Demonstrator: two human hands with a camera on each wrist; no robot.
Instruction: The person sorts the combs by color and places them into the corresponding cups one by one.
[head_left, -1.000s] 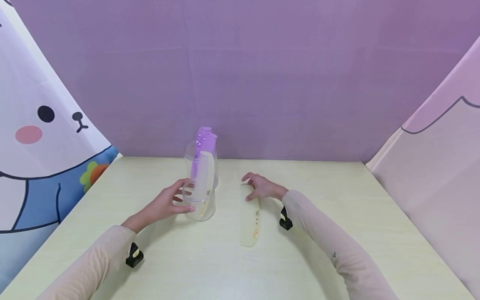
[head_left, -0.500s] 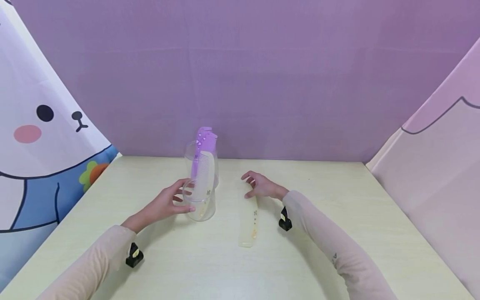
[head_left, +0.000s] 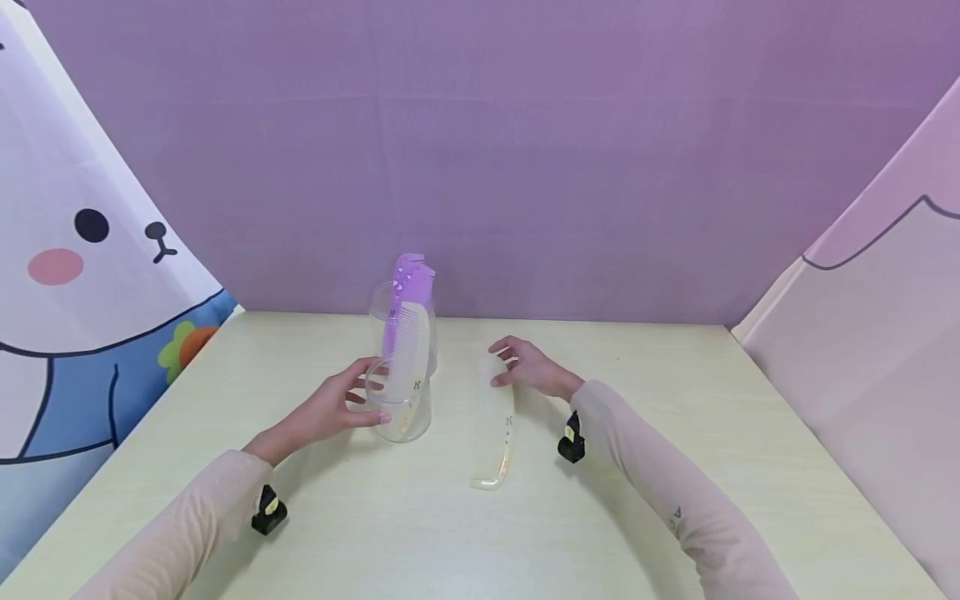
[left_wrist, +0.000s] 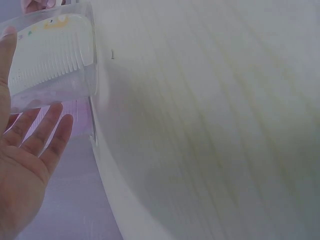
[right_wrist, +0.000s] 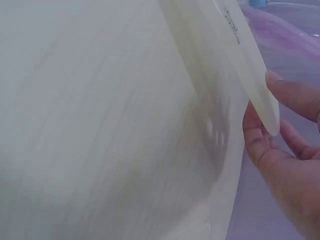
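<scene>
My left hand [head_left: 330, 407] holds a clear plastic cup [head_left: 424, 425] from its left side, thumb in front and fingers behind. A cream comb [head_left: 412, 346] stands in this cup, its teeth facing left; the left wrist view shows the comb [left_wrist: 50, 47] through the wall. Just behind, purple combs [head_left: 414, 279] rise from a second clear cup [head_left: 380, 302]. Between thumb and fingers, my right hand [head_left: 534, 369] pinches the far end of another pale cream comb [head_left: 495, 442]. In the right wrist view this comb [right_wrist: 245, 55] is tilted above its shadow.
Both cups stand left of centre on a pale wooden table [head_left: 637, 517]. A purple cloth [head_left: 600, 167] closes off the back, with a cartoon-printed cloth [head_left: 90, 308] on the left and a pink-and-white one [head_left: 862, 350] on the right.
The comb under my right hand has tilted and come up from the table, its near end shifting slightly left. My left hand and the cups stay put.
</scene>
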